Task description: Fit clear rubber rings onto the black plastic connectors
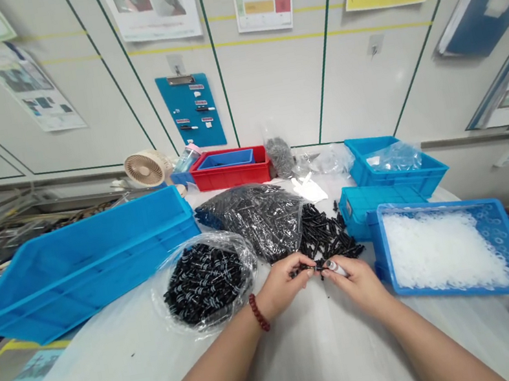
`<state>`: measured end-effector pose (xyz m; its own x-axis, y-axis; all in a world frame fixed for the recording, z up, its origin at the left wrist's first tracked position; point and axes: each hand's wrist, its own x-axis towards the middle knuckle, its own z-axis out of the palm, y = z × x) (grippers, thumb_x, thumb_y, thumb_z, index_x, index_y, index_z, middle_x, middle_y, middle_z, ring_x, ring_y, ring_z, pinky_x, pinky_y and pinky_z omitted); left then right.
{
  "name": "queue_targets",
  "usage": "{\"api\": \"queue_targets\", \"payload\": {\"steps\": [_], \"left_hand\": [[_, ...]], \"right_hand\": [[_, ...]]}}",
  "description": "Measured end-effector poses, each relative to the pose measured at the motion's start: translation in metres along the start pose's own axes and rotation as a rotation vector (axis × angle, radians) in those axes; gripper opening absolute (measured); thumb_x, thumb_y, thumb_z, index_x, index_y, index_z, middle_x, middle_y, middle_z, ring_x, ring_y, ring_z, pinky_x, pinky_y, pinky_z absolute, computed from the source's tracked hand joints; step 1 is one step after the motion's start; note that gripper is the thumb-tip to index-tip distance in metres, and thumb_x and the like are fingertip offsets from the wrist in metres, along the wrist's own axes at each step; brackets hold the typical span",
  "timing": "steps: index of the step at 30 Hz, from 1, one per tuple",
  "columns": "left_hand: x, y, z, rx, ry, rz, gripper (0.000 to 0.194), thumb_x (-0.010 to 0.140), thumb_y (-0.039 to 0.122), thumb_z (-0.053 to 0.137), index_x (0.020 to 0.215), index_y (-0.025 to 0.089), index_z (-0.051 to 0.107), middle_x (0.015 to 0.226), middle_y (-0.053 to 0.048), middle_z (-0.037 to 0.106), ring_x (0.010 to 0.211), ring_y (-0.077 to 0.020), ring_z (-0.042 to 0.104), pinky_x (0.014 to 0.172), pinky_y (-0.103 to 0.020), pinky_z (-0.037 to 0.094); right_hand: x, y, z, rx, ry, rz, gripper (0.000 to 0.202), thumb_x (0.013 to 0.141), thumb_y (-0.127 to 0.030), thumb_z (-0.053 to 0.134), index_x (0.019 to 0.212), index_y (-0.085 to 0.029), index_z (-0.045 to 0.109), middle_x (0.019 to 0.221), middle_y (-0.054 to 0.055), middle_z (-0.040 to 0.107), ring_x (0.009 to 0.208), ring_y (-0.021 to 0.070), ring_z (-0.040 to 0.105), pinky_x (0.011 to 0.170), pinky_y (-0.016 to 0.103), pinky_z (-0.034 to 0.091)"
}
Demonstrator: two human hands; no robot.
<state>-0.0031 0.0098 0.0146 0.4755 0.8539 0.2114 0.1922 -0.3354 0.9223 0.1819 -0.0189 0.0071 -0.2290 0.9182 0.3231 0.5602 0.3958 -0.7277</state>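
My left hand, with a beaded bracelet at its wrist, pinches a small dark rod-shaped part above the table. Close by on its right, my right hand is closed on a short white-and-grey cylinder that looks like a marker or small tool. The tips of both meet or nearly meet; the contact point is too small to make out. Just beyond my hands lies a loose pile of black parts. A clear bag of black parts with pale marks sits left of my left hand.
Right of my hands stands a blue bin of small white translucent pieces. A large bag of black parts lies behind. The long blue bin is at left, a red bin at the back, more blue bins at back right.
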Motion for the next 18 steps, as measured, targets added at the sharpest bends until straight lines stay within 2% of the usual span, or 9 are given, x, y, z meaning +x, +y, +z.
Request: {"api": "queue_targets", "payload": {"steps": [3, 6, 9, 12, 14, 18], "left_hand": [[0.0002, 0.0018, 0.0002, 0.073, 0.018, 0.027, 0.012, 0.077, 0.019, 0.053, 0.086, 0.016, 0.060, 0.082, -0.003, 0.063, 0.075, -0.0142, 0.057, 0.063, -0.022, 0.045], [-0.0004, 0.0016, 0.0006, 0.167, 0.028, 0.063, 0.014, 0.077, 0.017, 0.053, 0.089, 0.016, 0.060, 0.083, -0.003, 0.063, 0.073, -0.0138, 0.057, 0.064, -0.022, 0.045], [-0.0007, -0.0011, 0.0004, 0.286, 0.047, 0.157, 0.017, 0.079, 0.016, 0.051, 0.093, 0.016, 0.062, 0.084, -0.003, 0.063, 0.066, -0.0124, 0.056, 0.064, -0.024, 0.047], [-0.0002, -0.0048, -0.0006, 0.374, 0.062, 0.258, 0.019, 0.083, 0.020, 0.050, 0.096, 0.017, 0.064, 0.090, -0.005, 0.065, 0.077, -0.0150, 0.059, 0.073, -0.026, 0.048], [0.0000, -0.0061, -0.0012, 0.416, 0.061, 0.270, 0.021, 0.085, 0.023, 0.049, 0.098, 0.018, 0.065, 0.090, -0.005, 0.067, 0.082, -0.0159, 0.060, 0.076, -0.027, 0.048], [-0.0011, -0.0039, -0.0003, 0.485, 0.065, 0.253, 0.024, 0.087, 0.025, 0.046, 0.101, 0.019, 0.064, 0.090, -0.004, 0.068, 0.079, -0.0148, 0.061, 0.076, -0.026, 0.049]], "right_hand": [[-0.0003, -0.0018, -0.0011, -0.011, 0.016, -0.018, 0.020, 0.081, -0.029, 0.048, 0.067, -0.017, 0.054, 0.059, -0.003, 0.051, 0.055, 0.0099, 0.045, 0.053, 0.019, 0.033], [-0.0009, -0.0019, -0.0013, -0.045, 0.041, -0.041, 0.018, 0.081, -0.028, 0.048, 0.068, -0.018, 0.056, 0.059, -0.002, 0.053, 0.055, 0.0102, 0.046, 0.053, 0.019, 0.033], [-0.0015, 0.0006, -0.0008, -0.104, 0.055, -0.075, 0.019, 0.081, -0.027, 0.048, 0.069, -0.018, 0.058, 0.059, -0.001, 0.056, 0.055, 0.0110, 0.048, 0.054, 0.020, 0.034], [-0.0021, 0.0038, 0.0003, -0.161, 0.071, -0.094, 0.019, 0.082, -0.028, 0.047, 0.071, -0.019, 0.059, 0.061, 0.000, 0.058, 0.056, 0.0120, 0.050, 0.054, 0.021, 0.034], [-0.0025, 0.0052, 0.0011, -0.190, 0.077, -0.101, 0.019, 0.083, -0.027, 0.046, 0.073, -0.019, 0.060, 0.063, 0.001, 0.061, 0.058, 0.0126, 0.052, 0.055, 0.022, 0.035], [-0.0031, 0.0051, 0.0027, -0.270, 0.078, -0.113, 0.019, 0.082, -0.026, 0.046, 0.071, -0.019, 0.059, 0.062, 0.001, 0.061, 0.057, 0.0126, 0.052, 0.055, 0.022, 0.034]]}}
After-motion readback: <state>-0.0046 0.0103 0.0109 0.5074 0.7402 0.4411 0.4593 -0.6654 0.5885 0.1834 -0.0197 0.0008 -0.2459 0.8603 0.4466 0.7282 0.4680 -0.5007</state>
